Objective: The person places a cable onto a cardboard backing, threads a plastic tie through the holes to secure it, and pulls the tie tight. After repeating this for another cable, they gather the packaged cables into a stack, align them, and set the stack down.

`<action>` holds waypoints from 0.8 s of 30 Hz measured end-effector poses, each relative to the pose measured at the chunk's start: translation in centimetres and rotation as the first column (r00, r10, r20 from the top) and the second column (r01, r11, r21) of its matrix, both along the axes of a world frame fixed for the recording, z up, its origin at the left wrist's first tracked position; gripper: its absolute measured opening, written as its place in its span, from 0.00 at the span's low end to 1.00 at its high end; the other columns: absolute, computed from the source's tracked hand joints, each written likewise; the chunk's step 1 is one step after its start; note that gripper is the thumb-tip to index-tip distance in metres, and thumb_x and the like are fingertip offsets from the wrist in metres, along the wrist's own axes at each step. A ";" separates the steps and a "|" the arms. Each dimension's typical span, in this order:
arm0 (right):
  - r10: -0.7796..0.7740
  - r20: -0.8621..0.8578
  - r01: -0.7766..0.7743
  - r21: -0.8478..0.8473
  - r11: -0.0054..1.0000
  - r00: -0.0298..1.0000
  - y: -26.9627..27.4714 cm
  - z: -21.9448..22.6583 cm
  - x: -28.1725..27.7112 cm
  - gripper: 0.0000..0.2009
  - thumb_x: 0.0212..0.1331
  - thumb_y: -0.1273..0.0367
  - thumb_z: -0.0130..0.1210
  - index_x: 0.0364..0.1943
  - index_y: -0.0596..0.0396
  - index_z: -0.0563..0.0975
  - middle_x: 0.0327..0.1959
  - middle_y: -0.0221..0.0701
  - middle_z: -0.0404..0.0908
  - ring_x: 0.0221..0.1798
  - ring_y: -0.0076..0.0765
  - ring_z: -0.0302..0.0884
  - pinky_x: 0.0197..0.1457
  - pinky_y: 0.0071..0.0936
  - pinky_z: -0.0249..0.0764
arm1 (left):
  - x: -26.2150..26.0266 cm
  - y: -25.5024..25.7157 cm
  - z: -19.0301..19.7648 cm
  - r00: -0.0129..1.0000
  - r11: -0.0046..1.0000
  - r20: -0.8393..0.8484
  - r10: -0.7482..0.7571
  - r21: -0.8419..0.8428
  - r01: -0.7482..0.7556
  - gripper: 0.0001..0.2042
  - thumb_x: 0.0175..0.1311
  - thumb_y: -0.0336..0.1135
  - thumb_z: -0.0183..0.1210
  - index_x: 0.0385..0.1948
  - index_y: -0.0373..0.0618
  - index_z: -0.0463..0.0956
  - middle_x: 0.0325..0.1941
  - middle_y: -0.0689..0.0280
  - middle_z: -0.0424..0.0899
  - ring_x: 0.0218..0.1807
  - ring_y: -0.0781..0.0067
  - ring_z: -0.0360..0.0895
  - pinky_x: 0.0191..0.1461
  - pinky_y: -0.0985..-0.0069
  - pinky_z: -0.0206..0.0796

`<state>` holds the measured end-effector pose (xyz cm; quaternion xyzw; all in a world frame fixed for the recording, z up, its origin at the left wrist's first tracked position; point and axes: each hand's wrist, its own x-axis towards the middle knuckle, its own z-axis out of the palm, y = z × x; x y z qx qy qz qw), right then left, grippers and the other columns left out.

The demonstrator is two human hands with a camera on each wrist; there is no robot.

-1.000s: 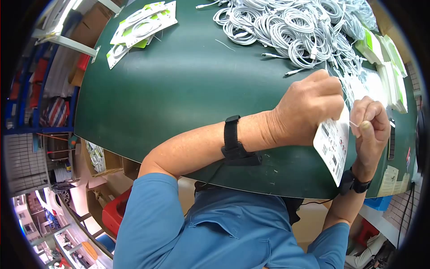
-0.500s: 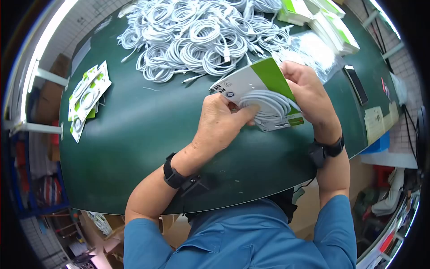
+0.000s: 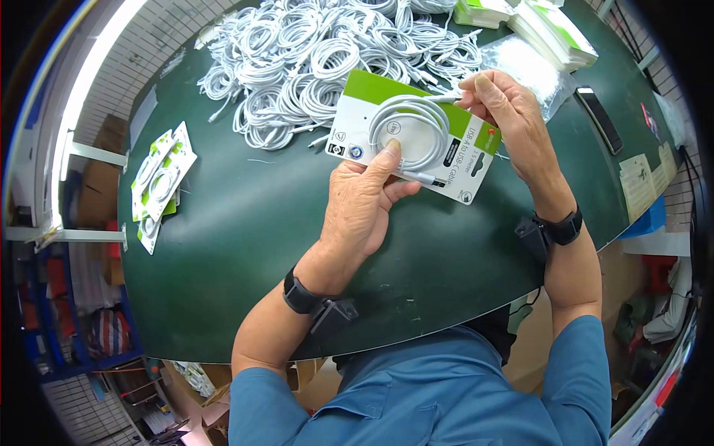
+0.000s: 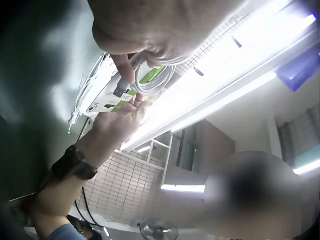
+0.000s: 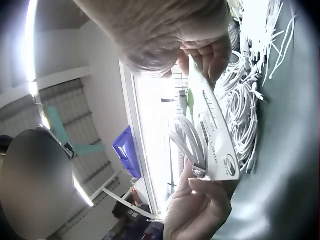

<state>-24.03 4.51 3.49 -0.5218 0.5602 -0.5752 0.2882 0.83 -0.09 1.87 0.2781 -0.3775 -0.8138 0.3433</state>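
Observation:
My left hand (image 3: 364, 197) grips a printed white-and-green packaging card (image 3: 465, 175), its thumb across the front. A coiled white USB cable (image 3: 442, 123) lies against the card's face, the dark-tipped plug (image 3: 437, 182) near the lower edge. My right hand (image 3: 517, 111) has its fingers curled at the card's green upper edge, close to the cable's other connector (image 3: 446, 98). In the right wrist view, the card's top end runs in among the right fingers (image 5: 217, 62), which partly hide it. The left wrist view shows the right hand (image 4: 117, 122) at the card's far side.
A large pile of coiled white cables (image 3: 260, 74) covers the back of the green table (image 3: 238, 297). Carded cables (image 3: 160, 178) lie at the left. Stacks of cards (image 3: 550, 33), a clear plastic bag (image 3: 524, 70) and a phone (image 3: 599, 119) are at the right.
One second ago the card's printed back showed and the right hand drew on a thin white strip. The card has turned to face up; the right hand has moved to its upper edge.

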 end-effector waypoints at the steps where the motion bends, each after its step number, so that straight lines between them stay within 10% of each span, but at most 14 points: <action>1: 0.012 -0.005 -0.012 0.005 1.000 1.000 0.1 0.1 0.3 0.17 0.79 0.57 0.56 0.49 0.60 0.83 0.38 0.31 0.89 0.38 0.19 0.82 0.42 0.19 0.78 | 0.0 0.0 0.0 0.999 1.000 -0.021 0.025 0.007 -0.025 0.13 0.80 0.37 0.60 0.57 0.41 0.78 0.50 0.64 0.88 0.46 0.77 0.87 0.44 0.79 0.84; 12: 0.040 -0.053 -0.038 0.036 0.999 0.998 0.6 0.9 1.7 0.12 0.66 0.71 0.68 0.51 0.60 0.84 0.36 0.30 0.86 0.36 0.21 0.84 0.41 0.23 0.82 | 0.9 -0.9 1.6 0.984 0.971 0.085 0.154 -0.199 -0.134 0.19 0.76 0.34 0.64 0.64 0.39 0.75 0.56 0.62 0.85 0.54 0.70 0.85 0.54 0.73 0.82; 16: 0.079 -0.151 -0.074 0.035 0.997 0.985 1.1 1.8 1.8 0.12 0.65 0.71 0.68 0.49 0.61 0.84 0.35 0.29 0.86 0.35 0.21 0.82 0.40 0.23 0.80 | 2.7 -2.9 2.5 0.892 0.632 0.116 0.438 -0.745 -0.213 0.26 0.66 0.34 0.72 0.65 0.37 0.75 0.60 0.57 0.82 0.58 0.65 0.82 0.63 0.68 0.74; 20: 0.147 -0.215 -0.138 0.055 0.989 0.966 1.5 1.9 3.1 0.12 0.65 0.71 0.68 0.49 0.60 0.85 0.30 0.26 0.83 0.31 0.19 0.78 0.37 0.22 0.76 | 4.4 -2.4 5.1 0.720 0.059 0.272 0.639 -0.950 0.306 0.32 0.59 0.31 0.73 0.68 0.38 0.74 0.62 0.55 0.80 0.58 0.59 0.82 0.64 0.63 0.74; 24: 0.184 -0.300 -0.170 0.073 0.983 0.936 2.0 2.3 4.2 0.11 0.64 0.71 0.69 0.48 0.58 0.85 0.27 0.25 0.81 0.28 0.18 0.73 0.33 0.22 0.72 | 4.3 -0.9 5.5 0.703 0.126 0.469 0.535 -0.867 0.482 0.28 0.53 0.31 0.76 0.60 0.42 0.82 0.56 0.56 0.85 0.58 0.54 0.83 0.64 0.63 0.75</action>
